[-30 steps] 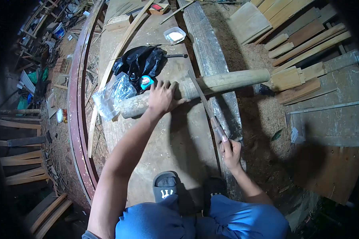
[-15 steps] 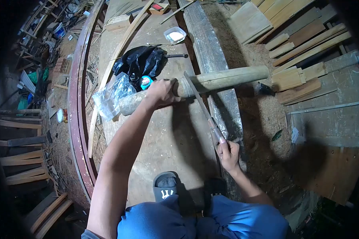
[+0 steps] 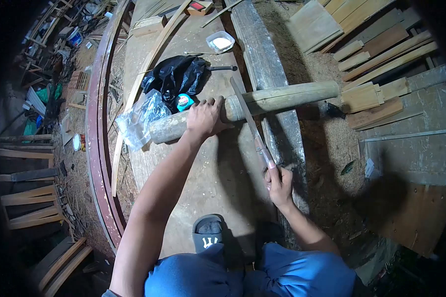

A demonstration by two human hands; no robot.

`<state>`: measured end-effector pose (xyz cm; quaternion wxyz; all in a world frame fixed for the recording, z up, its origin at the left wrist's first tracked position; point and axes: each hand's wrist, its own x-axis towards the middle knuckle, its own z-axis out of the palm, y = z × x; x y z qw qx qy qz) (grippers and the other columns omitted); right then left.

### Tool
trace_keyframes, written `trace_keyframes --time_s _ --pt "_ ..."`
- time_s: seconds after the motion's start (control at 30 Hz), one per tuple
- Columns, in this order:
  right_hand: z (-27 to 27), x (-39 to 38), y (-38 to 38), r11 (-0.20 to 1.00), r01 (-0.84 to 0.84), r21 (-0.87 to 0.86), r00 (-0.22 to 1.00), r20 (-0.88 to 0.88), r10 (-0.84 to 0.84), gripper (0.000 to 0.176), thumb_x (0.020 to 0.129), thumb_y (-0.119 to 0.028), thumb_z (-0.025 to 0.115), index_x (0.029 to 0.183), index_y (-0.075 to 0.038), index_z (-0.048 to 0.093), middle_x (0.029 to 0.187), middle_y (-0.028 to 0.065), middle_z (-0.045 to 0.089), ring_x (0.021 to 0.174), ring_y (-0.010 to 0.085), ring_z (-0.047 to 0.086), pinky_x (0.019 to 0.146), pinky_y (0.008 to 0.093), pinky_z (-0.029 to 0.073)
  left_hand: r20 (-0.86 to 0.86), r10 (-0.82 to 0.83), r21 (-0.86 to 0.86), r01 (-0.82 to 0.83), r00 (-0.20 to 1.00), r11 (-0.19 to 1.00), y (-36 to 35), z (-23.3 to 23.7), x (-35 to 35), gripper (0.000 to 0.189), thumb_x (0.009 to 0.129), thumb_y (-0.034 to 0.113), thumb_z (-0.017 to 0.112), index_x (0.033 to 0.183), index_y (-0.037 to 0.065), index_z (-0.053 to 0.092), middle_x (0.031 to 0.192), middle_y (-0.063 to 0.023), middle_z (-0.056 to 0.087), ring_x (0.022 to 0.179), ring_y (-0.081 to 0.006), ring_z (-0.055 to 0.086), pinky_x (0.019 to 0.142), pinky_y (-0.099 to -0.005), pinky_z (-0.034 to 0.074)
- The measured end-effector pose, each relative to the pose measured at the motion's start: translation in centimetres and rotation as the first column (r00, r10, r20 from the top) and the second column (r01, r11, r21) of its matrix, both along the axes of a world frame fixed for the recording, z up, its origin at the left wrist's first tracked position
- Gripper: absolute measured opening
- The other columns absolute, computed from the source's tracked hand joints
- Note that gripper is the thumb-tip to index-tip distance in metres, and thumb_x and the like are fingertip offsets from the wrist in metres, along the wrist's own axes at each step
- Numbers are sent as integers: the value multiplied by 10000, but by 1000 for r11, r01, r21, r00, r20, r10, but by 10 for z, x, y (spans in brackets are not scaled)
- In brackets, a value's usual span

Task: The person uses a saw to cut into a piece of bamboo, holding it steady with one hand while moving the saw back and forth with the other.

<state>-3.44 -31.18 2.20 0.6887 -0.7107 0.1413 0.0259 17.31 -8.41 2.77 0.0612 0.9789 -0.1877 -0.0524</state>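
Note:
A thick, pale greenish-grey log (image 3: 292, 96) lies crosswise over the plywood surface and the weathered beam. My left hand (image 3: 204, 117) presses down on it left of centre, fingers wrapped over its top. My right hand (image 3: 280, 186) grips the handle of a handsaw (image 3: 247, 115). The narrow blade crosses the log just right of my left hand, its tip beyond the far side; the depth of any cut is hidden. Behind my left hand are a blue-capped container (image 3: 184, 102), a black plastic bag (image 3: 176, 79) and a clear plastic bag (image 3: 141, 123).
The plywood surface (image 3: 198, 183) runs beneath the log, beside a weathered beam (image 3: 262, 54). A plastic tub (image 3: 220, 42) and a dark metal bolt-like rod (image 3: 223, 68) lie farther back. Boards (image 3: 364, 96) are stacked at right. A maroon beam (image 3: 95, 123) curves along the left.
My right hand has pushed the saw slightly away from me, so its tip reaches farther past the log. My left hand stays on the log, with its fingers shifted a little. The view shifts slightly.

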Motion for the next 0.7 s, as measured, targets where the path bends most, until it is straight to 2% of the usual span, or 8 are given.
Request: trace_keyframes --time_s 0.07,0.17,0.23,0.3,0.43,0.5,0.57,0.7 --pt "4 12 2 986 -82 -146 996 14 85 589 1093 -382 531 627 -22 546 531 15 501 499 109 479 497 342 347 -46 0 7 1 999 1000 1 1 4 919 724 686 805 1391 117 528 1223 -179 688 1142 -359 687 929 -473 566" --pt "18 31 13 953 -61 -298 997 23 71 603 1093 -388 525 622 -12 559 516 46 519 481 149 502 501 364 372 -8 -13 -25 13 1000 1000 3 -5 8 868 718 655 828 1329 104 552 1175 -184 708 1080 -383 709 889 -480 578" --pt "18 33 14 949 -79 -304 997 -5 81 606 1090 -393 527 627 -5 564 516 66 532 471 182 521 503 378 388 -98 -3 -56 -2 995 998 3 3 15 811 717 633 841 1262 94 574 1111 -190 727 1021 -402 722 856 -490 582" --pt "12 25 14 974 -27 -227 997 62 42 567 1095 -342 540 604 -61 498 513 -20 470 454 81 434 456 291 310 -123 -10 -40 5 992 999 3 12 16 800 725 617 838 1247 69 578 1122 -199 720 1035 -392 722 868 -486 587" --pt "5 -15 9 987 -32 -160 997 59 42 559 1098 -288 523 593 -55 479 518 -12 473 449 78 434 452 289 292 -150 -12 4 13 989 1000 2 16 18 781 729 602 839 1215 39 600 1138 -211 717 1034 -384 727 879 -476 594" --pt "16 -7 6 966 -43 -256 999 7 47 603 1100 -283 514 543 -59 449 491 -3 457 443 90 434 455 313 292 -158 3 -13 -5 987 1000 3 8 19 776 728 609 840 1218 56 602 1124 -206 722 1037 -393 723 875 -493 583" --pt "17 11 15 916 -10 -401 993 104 57 609 1099 -309 519 550 -54 464 491 -9 461 439 99 440 455 322 302 -148 17 -25 -21 989 999 7 2 21 772 727 616 841 1222 73 605 1109 -201 727 1039 -401 719 870 -509 572" --pt "-7 22 16 914 10 -406 999 33 3 635 1096 -371 536 549 -57 469 490 -25 459 438 92 432 455 317 300 -126 19 -57 -26 992 998 7 -1 32 776 726 645 825 1207 69 625 1075 -199 723 1027 -401 719 858 -516 575"
